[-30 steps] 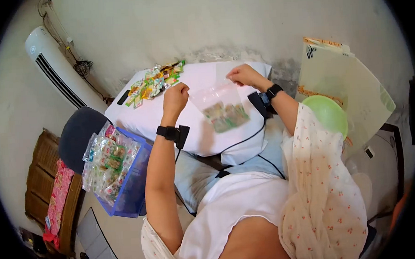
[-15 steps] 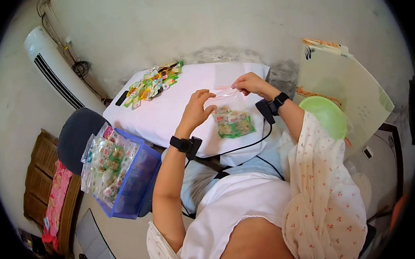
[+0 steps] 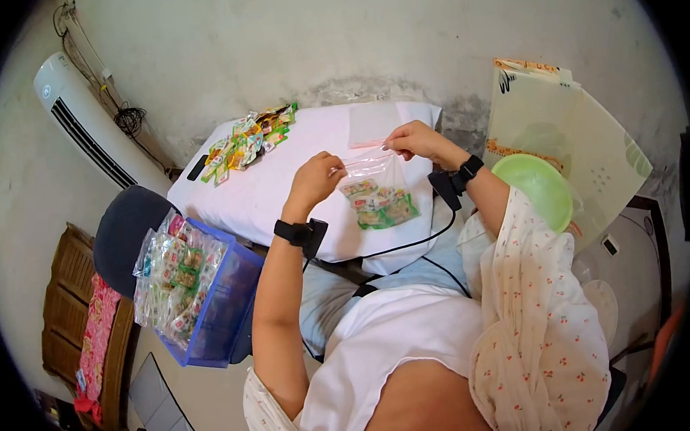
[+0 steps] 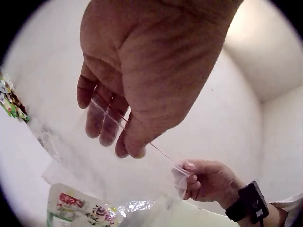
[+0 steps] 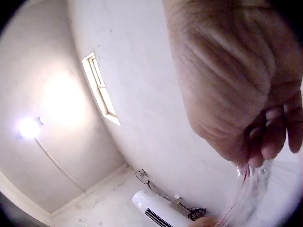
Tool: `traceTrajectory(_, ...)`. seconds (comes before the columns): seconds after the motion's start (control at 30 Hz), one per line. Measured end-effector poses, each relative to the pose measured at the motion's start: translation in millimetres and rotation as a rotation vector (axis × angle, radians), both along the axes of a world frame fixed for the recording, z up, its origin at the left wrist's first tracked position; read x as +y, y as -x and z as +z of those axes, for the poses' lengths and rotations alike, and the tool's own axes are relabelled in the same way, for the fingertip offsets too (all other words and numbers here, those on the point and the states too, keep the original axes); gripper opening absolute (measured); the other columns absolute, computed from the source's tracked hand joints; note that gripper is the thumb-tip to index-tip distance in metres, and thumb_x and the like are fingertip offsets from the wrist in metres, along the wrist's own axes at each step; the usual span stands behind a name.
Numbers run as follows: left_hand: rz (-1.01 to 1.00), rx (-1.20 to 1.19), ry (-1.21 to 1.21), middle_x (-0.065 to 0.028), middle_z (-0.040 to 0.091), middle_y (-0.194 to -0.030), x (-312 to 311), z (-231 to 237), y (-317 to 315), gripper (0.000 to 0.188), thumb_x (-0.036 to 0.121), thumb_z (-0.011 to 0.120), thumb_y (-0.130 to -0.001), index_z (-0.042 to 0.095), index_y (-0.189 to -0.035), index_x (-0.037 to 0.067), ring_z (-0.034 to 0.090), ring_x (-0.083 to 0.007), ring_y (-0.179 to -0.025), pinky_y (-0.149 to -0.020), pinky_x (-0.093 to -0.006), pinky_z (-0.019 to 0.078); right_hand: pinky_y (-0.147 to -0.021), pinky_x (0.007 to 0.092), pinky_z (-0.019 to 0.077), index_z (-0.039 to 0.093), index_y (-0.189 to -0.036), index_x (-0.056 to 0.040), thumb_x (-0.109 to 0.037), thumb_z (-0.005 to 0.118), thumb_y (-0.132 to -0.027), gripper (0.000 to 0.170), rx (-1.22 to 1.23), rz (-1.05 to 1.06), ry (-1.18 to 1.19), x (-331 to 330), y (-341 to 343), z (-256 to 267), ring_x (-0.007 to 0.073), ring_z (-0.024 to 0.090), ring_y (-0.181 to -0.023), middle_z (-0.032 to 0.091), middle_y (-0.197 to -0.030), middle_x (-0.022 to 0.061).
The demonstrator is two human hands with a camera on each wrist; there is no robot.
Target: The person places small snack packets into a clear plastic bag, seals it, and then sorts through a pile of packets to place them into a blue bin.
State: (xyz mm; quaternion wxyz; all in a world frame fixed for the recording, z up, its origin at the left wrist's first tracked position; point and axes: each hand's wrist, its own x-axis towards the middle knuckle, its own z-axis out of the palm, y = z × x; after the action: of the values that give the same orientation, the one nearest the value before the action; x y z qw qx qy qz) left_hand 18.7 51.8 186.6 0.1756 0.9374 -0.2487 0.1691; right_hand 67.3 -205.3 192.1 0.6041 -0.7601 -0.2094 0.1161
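Packets (image 3: 383, 210) show through the bottom of a clear bag (image 3: 377, 168) just right of the head frame's centre, below my fingertips (image 4: 136, 150), which pinch narrowly on the bag's red-lined top edge, my left hand (image 3: 316, 178) at one end and my right hand (image 3: 419, 141) at the other.

Bare white table (image 3: 256, 198) left passage between the sachet heap (image 3: 246, 144) and the left fingers (image 4: 108, 136). The clear bag (image 3: 383, 204) spanned the gap to the right fingers (image 3: 399, 144); a black cable (image 3: 408, 247) ran nearer the body.
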Motion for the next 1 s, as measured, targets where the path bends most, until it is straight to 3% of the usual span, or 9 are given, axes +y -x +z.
traceTrajectory(0.1,-0.008,0.030,0.215,-0.0114,0.061,-0.075,6.8,-1.4,0.2,0.012,0.015,0.067,-0.077,0.068,-0.080,0.003,0.059,-0.0267,-0.068,-0.063,-0.0357,0.0468,-0.047,0.0214,0.0410,0.067,-0.089,0.0006,-0.014,0.064,-0.081,0.017,-0.005,-0.004,0.043,-7.8,-4.1,-6.2,0.0065,0.048,-0.052,0.055,-0.062,-0.0008)
traceTrajectory(0.17,-0.006,0.010,0.218,-0.0112,0.061,-0.076,2.6,4.0,5.4,0.012,0.015,0.067,-0.077,0.068,-0.080,0.003,0.059,-0.0261,-0.068,-0.062,-0.0355,0.0468,-0.061,0.0272,0.0463,0.065,-0.096,-0.0042,-0.015,0.066,-0.079,0.021,-0.205,0.024,0.088,-10.3,-2.7,-6.0,0.0124,0.056,-0.070,0.060,-0.081,0.0044)
traceTrajectory(0.2,-0.007,-0.010,0.221,-0.0110,0.061,-0.076,0.2,6.7,7.9,0.012,0.015,0.068,-0.077,0.068,-0.080,0.003,0.059,-0.0255,-0.068,-0.062,-0.0353,0.0468,-0.061,0.0272,0.0463,0.065,-0.096,-0.0042,-0.015,0.066,-0.079,0.021,-0.205,0.025,0.089,-11.0,-1.3,-6.3,0.0124,0.056,-0.070,0.060,-0.081,0.0044)
traceTrajectory(0.27,-0.007,-0.011,0.225,-0.0109,0.061,-0.076,-4.3,7.4,10.2,0.011,0.014,0.068,-0.077,0.068,-0.080,0.003,0.059,-0.0253,-0.067,-0.062,-0.0350,0.0467,-0.085,0.0338,0.0426,0.061,-0.101,-0.0066,-0.015,0.069,-0.076,0.028,-0.974,0.027,0.309,-10.5,11.3,-0.3,0.0222,0.051,-0.097,0.055,-0.102,0.0100)
traceTrajectory(0.3,-0.009,-0.012,0.227,-0.0108,0.061,-0.076,-7.5,7.4,11.5,0.011,0.013,0.068,-0.077,0.068,-0.080,0.003,0.059,-0.0250,-0.067,-0.061,-0.0346,0.0467,-0.098,0.0399,0.0334,0.062,-0.100,-0.0084,-0.016,0.072,-0.072,0.032,-0.934,0.077,0.308,-7.4,15.0,0.0,0.0318,0.040,-0.115,0.046,-0.120,0.0161)
traceTrajectory(0.57,-0.062,-0.003,0.253,-0.0102,0.061,-0.076,-11.4,9.8,26.4,0.008,0.010,0.068,-0.076,0.068,-0.080,0.003,0.059,-0.0240,-0.064,-0.060,-0.0331,0.0467,-0.094,0.0395,0.0381,0.063,-0.097,-0.0111,-0.018,0.071,-0.072,0.027,-0.917,0.240,0.375,7.3,-11.0,1.8,0.0328,0.041,-0.117,0.053,-0.118,0.0129)
traceTrajectory(0.67,-0.062,-0.014,0.262,-0.0092,0.061,-0.076,-5.3,5.6,26.7,0.008,0.009,0.069,-0.076,0.068,-0.081,0.003,0.057,-0.0218,-0.064,-0.059,-0.0316,0.0454,-0.086,0.0366,0.0431,0.065,-0.093,-0.0087,-0.020,0.068,-0.075,0.021,-0.878,0.316,0.449,2.7,-24.4,0.0,0.0293,0.052,-0.104,0.061,-0.105,0.0113)
traceTrajectory(0.73,-0.053,-0.016,0.271,-0.0082,0.060,-0.075,-0.7,0.5,25.0,0.007,0.007,0.069,-0.076,0.068,-0.082,0.003,0.055,-0.0197,-0.063,-0.059,-0.0303,0.0439,-0.076,0.0355,0.0467,0.066,-0.088,-0.0055,-0.021,0.065,-0.077,0.019,-0.674,0.235,0.456,-1.0,-26.0,-2.2,0.0273,0.060,-0.084,0.065,-0.088,0.0124)
traceTrajectory(1.0,-0.010,-0.176,0.226,-0.0122,0.060,-0.076,22.3,31.3,-0.6,0.008,0.002,0.065,-0.075,0.067,-0.082,0.004,0.059,-0.0281,-0.070,-0.064,-0.0344,0.0472,-0.070,0.0342,0.0478,0.066,-0.084,-0.0035,-0.020,0.065,-0.077,0.018,-0.783,0.114,0.306,8.3,-24.3,27.8,0.0258,0.062,-0.076,0.065,-0.080,0.0126)
